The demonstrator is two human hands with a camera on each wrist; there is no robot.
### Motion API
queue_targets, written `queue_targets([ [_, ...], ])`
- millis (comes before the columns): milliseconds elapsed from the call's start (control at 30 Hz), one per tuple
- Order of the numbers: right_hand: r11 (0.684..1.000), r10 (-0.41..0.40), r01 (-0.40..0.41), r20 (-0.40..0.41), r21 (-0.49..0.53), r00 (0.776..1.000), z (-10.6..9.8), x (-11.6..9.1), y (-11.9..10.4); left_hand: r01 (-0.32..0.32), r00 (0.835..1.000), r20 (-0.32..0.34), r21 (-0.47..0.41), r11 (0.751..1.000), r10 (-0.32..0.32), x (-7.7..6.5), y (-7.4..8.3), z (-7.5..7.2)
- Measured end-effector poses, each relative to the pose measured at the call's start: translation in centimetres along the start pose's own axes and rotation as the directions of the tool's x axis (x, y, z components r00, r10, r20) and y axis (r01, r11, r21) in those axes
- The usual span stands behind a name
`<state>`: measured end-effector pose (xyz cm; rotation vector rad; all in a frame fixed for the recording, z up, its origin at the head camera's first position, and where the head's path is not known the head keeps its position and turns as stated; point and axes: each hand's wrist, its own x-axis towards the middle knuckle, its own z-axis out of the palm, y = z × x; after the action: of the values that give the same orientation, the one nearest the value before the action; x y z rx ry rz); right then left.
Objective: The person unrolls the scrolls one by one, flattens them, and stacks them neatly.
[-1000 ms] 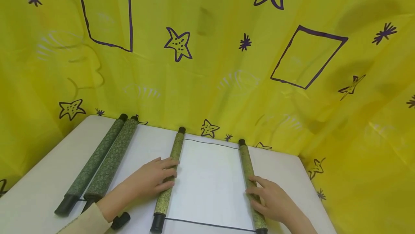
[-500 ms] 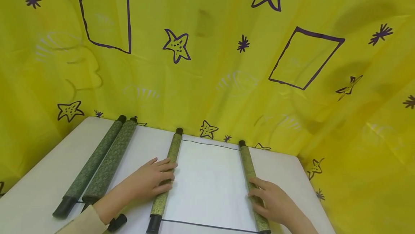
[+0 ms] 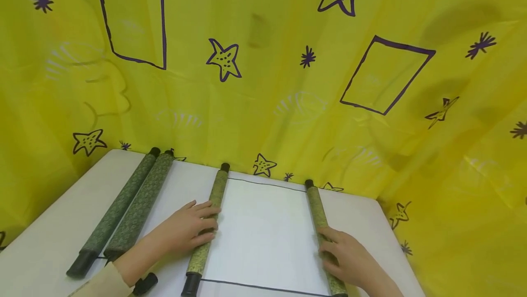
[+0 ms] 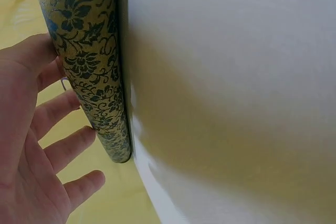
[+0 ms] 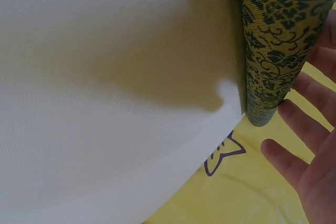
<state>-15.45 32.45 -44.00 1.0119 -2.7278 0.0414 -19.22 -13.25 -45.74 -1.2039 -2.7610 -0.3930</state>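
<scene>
A scroll with yellow-green floral brocade lies partly unrolled on the table, its white sheet [image 3: 263,237] spread between two rolls. Black knobs cap the roll ends. My left hand [image 3: 187,229] rests across the left roll [image 3: 219,189], fingers spread over it. Across from it, my right hand [image 3: 350,258] touches the right roll [image 3: 316,203] with its fingertips. Up close in the left wrist view, relaxed fingertips [image 4: 86,136] meet the brocade's outer side [image 4: 84,61]. The right wrist view shows the same loose fingers [image 5: 302,119] against the other roll's brocade [image 5: 273,51].
Two dark green rolls [image 3: 119,203] with black ends lie side by side at the left of the white table [image 3: 358,205]. A black knob [image 3: 146,283] shows beside my left forearm. A yellow curtain [image 3: 263,82] with purple stars hangs along the table's far and side edges.
The left roll has moved left and the right roll slightly right, each with its hand. More white sheet shows between them. The head view has shifted a little.
</scene>
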Motion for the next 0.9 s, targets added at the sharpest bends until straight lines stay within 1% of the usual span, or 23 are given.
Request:
queue_targets([
  [67, 1.0, -0.011, 0.011, -0.002, 0.006, 1.0, -0.01, -0.08, 0.0, 0.0, 1.0, 0.01, 0.004, 1.0, 0.0, -0.02, -0.02, 0.0],
  [200, 1.0, -0.001, 0.0, 0.02, 0.013, 1.0, -0.08, -0.26, 0.01, 0.01, 1.0, 0.018, -0.007, 1.0, -0.009, -0.12, -0.08, 0.05],
  [267, 1.0, 0.006, -0.006, 0.017, 0.008, 1.0, -0.01, -0.33, 0.11, 0.018, 1.0, 0.021, -0.017, 1.0, -0.018, -0.21, -0.12, 0.09],
  [433, 1.0, -0.011, 0.01, -0.021, -0.011, 1.0, 0.2, -0.52, 0.37, 0.025, 1.0, 0.018, -0.007, 1.0, -0.025, -0.39, -0.26, 0.13],
  [600, 1.0, -0.023, 0.022, -0.013, -0.005, 1.0, -0.12, -0.79, 0.31, 0.02, 1.0, 0.015, 0.008, 1.0, -0.02, -0.48, -0.26, 0.09],
  [900, 0.998, 0.059, -0.059, 0.055, 0.01, 0.997, -0.12, -1.01, 0.35, 0.019, 1.0, -0.003, 0.008, 1.0, -0.019, -0.63, -0.49, 0.46],
])
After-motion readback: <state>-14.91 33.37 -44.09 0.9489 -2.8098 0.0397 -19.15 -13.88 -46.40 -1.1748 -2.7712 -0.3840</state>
